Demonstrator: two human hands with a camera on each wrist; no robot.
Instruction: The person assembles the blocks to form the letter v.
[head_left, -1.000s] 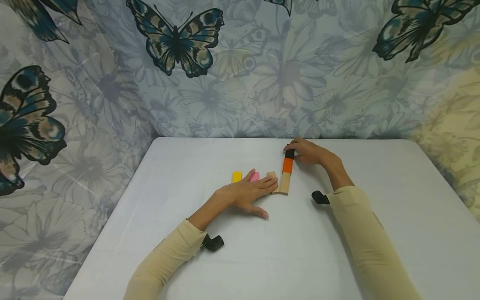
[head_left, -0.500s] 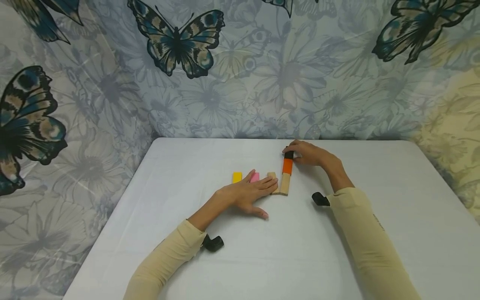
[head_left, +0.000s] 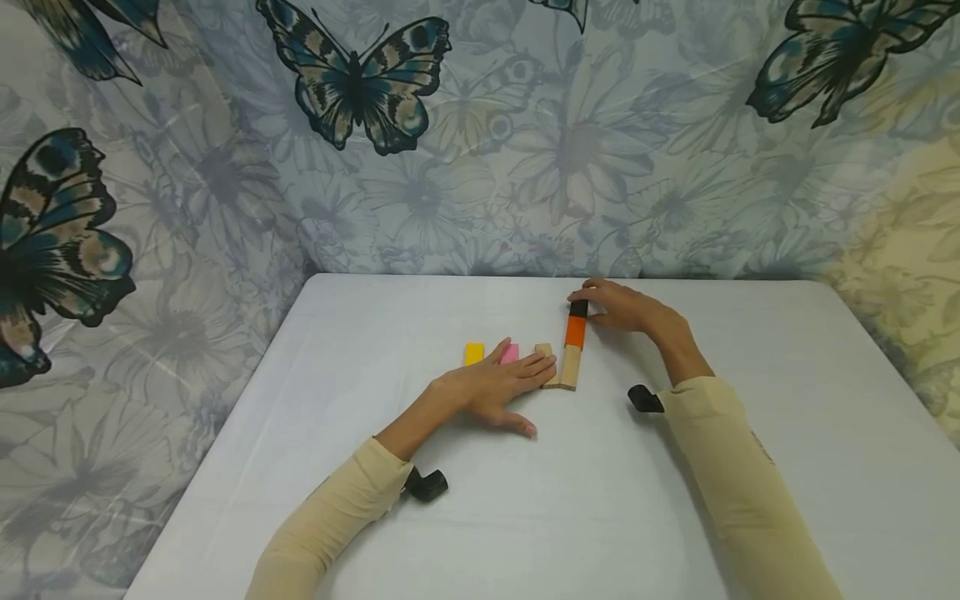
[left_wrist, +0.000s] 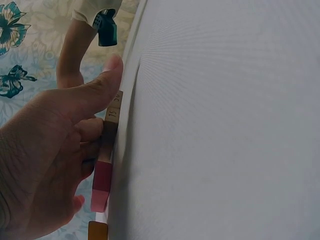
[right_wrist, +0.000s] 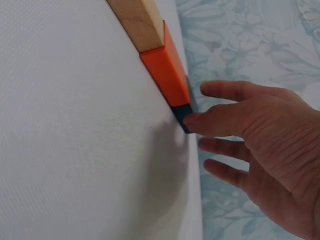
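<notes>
My left hand [head_left: 497, 393] lies flat with fingers spread over a row of small blocks. From under it show the far ends of a yellow block [head_left: 474, 354], a pink block [head_left: 510, 353] and a wooden block [head_left: 543, 348]. Dark digits mark the near ends of the wooden blocks [left_wrist: 114, 112] in the left wrist view. A second wooden block [head_left: 569, 368] lies just right of the fingertips. An orange block [head_left: 575, 332] continues its line, with a black block [head_left: 578, 309] beyond. My right hand [head_left: 621, 307] pinches the black block between thumb and finger.
A white-covered table [head_left: 570, 517] bears everything, its far edge close behind the right hand. Butterfly-patterned cloth [head_left: 480, 167] hangs behind and at the sides. Black wrist cameras [head_left: 429, 487] stick out from both sleeves.
The right hand has shifted only slightly, and its forearm sits a little farther right. The black block's far end came marginally nearer. My left hand stays in place.
</notes>
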